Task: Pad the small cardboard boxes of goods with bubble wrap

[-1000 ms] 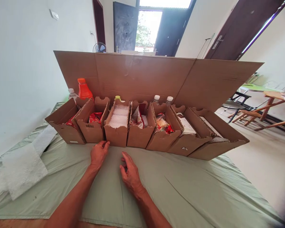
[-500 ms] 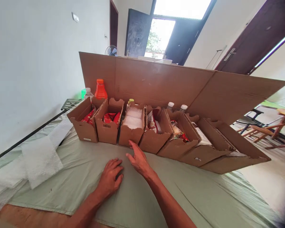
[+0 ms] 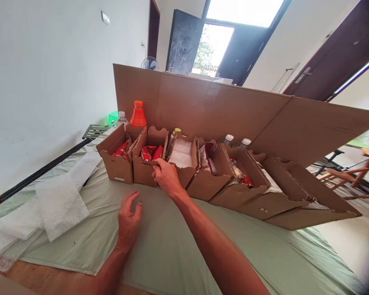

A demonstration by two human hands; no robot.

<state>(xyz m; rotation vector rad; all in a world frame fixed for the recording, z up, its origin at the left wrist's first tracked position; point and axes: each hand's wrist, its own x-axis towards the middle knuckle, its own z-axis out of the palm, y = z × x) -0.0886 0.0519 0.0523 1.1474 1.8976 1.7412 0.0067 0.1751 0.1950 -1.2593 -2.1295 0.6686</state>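
Several cardboard boxes with open tops stand in a row on a green cloth. My right hand is at the front right corner of the second box from the left, its fingers closed on the box's front edge. Red packets lie inside that box. My left hand, slightly blurred, is over the cloth in front of the leftmost box; its fingers are apart and hold nothing. Folded bubble wrap fills the third box, just right of my right hand.
Loose bubble wrap sheets lie on the left. A tall cardboard panel stands behind the boxes. Between them are an orange bottle, a clear bottle and white-capped bottles. A wooden chair is at right.
My right hand has moved forward from the cloth to the second box's front edge and its fingers have closed. My left hand has turned and shifted left. The view has shifted slightly.
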